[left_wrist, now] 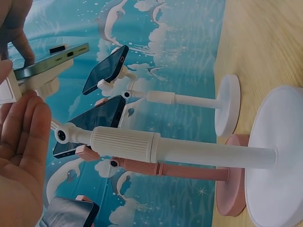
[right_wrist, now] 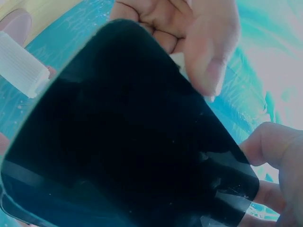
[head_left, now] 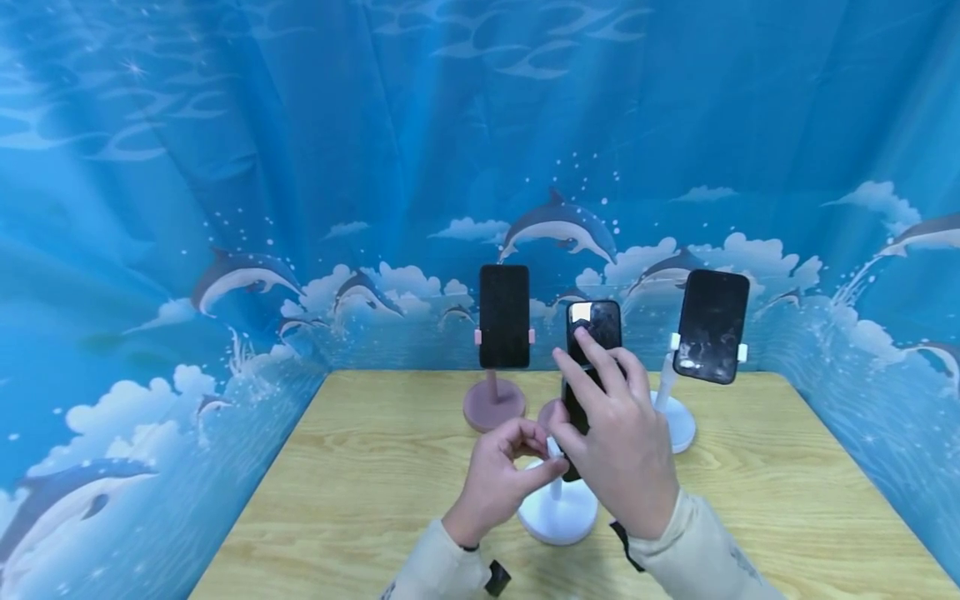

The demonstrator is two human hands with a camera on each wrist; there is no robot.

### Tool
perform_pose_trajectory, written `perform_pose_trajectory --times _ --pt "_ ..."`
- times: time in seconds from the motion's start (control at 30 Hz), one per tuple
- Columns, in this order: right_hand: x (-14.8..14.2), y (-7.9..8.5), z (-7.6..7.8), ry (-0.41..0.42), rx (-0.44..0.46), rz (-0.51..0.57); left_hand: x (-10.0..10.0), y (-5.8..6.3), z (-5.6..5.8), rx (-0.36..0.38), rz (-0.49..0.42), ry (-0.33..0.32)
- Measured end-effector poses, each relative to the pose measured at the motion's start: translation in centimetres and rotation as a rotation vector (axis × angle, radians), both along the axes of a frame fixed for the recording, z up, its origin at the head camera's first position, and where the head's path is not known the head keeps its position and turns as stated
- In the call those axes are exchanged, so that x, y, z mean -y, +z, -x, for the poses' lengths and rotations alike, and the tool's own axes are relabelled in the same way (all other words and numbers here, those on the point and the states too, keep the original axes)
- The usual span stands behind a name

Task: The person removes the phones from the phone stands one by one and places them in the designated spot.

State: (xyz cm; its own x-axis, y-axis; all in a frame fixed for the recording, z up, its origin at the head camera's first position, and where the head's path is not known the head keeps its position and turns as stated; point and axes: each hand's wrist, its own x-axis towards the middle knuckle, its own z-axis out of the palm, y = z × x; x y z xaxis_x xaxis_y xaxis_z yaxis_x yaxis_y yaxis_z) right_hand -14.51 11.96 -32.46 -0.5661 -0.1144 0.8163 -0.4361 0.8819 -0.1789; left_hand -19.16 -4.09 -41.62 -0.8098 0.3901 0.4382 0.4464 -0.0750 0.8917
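Observation:
My right hand (head_left: 618, 437) grips a dark phone (head_left: 576, 412), whose black glass face (right_wrist: 128, 127) fills much of the right wrist view. Its greenish edge (left_wrist: 52, 61) shows in the left wrist view, against a white holder head (left_wrist: 47, 78). Below it stands a white phone stand (left_wrist: 213, 153) with a round base (head_left: 558, 512). My left hand (head_left: 506, 471) pinches the white clamp end (left_wrist: 8, 90) of that holder, thumb on one side and fingers beneath. Part of the clamp is hidden behind the fingers and the phone.
Behind stand a pink stand (head_left: 492, 406) carrying a phone (head_left: 504, 317), another phone (head_left: 603, 317) over a pink base, and a white stand (head_left: 678, 425) carrying a tilted phone (head_left: 712, 325). A blue dolphin-print curtain (head_left: 420, 167) encloses the wooden table (head_left: 360, 475).

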Motion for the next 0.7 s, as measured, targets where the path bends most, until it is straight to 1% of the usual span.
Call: perform_pose_trajectory --times 0.23,0.5,0.7 --pt "-0.16 0.45 -0.11 0.014 -0.009 -0.011 -0.15 -0.12 -0.07 -0.011 -0.016 0.005" --pt "-0.2 0.55 -0.09 0.016 -0.011 -0.002 -0.34 -0.14 -0.24 -0.051 0.004 0.04" --pt "-0.45 1.06 0.12 0.022 -0.02 0.016 -0.5 -0.05 -0.24 -0.067 0.007 0.039"
